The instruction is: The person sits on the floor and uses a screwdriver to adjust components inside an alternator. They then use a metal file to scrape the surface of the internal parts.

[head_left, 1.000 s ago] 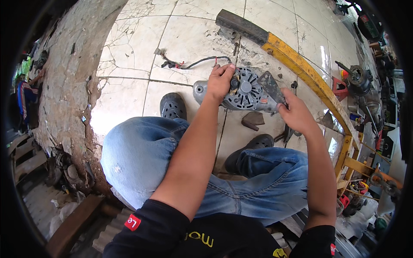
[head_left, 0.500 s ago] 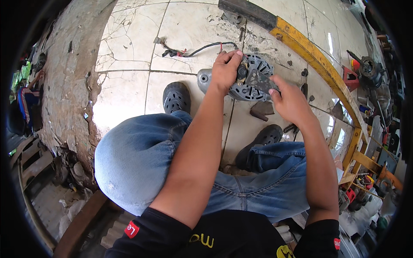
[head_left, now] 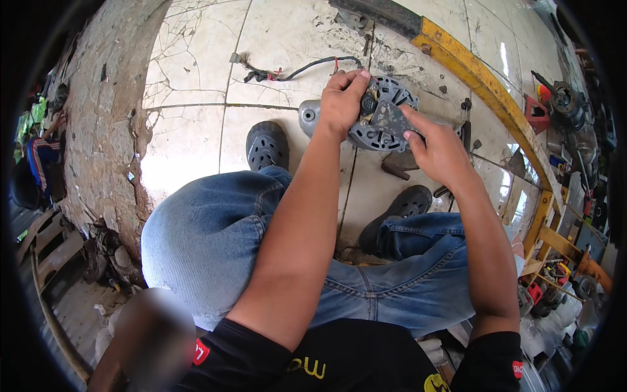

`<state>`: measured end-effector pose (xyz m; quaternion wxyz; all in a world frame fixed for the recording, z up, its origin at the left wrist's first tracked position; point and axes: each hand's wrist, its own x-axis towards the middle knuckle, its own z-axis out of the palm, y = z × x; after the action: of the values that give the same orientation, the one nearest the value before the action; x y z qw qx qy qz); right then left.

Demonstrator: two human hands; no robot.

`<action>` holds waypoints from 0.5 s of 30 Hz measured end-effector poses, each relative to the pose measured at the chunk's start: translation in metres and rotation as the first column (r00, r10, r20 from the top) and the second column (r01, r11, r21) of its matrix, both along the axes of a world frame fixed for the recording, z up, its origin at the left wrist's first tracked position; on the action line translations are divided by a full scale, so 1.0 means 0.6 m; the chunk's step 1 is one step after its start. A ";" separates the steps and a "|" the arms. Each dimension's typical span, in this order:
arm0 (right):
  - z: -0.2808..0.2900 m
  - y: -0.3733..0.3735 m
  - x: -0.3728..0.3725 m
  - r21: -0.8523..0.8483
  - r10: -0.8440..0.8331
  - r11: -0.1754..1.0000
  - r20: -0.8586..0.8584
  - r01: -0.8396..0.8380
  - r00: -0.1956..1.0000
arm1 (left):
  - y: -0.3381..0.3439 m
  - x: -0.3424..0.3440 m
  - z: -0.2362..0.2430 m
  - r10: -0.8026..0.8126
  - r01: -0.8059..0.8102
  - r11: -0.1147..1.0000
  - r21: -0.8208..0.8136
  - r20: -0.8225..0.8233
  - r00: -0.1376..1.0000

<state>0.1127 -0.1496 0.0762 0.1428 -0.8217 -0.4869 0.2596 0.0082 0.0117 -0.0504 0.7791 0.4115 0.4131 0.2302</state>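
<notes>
A round vented alternator lies on the tiles, beside a silver metal housing at its left. My left hand is closed on its upper left side, beside a round dark fitting; what lies under the fingertips is partly hidden. A black cable with red bits runs leftward from there. My right hand grips a flat, dirty dark metal plate, which lies across the alternator’s vented face and hides part of it.
A curved yellow-and-black steel frame arches along the right, with a motor-like part, red stand and clutter beyond. A loose metal piece lies near my right shoe. Broken concrete and another person are at left.
My right hand has moved the plate up and leftward, over more of the alternator’s face. My left hand appears slightly higher and farther right, still on the alternator.
</notes>
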 end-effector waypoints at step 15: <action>0.001 -0.002 0.003 0.046 -0.030 0.998 -0.003 0.030 1.000 | -0.002 0.001 0.011 0.021 -0.021 0.999 -0.030 -0.014 1.000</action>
<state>0.1146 -0.1507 0.0769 0.1664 -0.8251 -0.4801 0.2471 0.0087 0.0103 -0.0441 0.7800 0.3968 0.4261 0.2294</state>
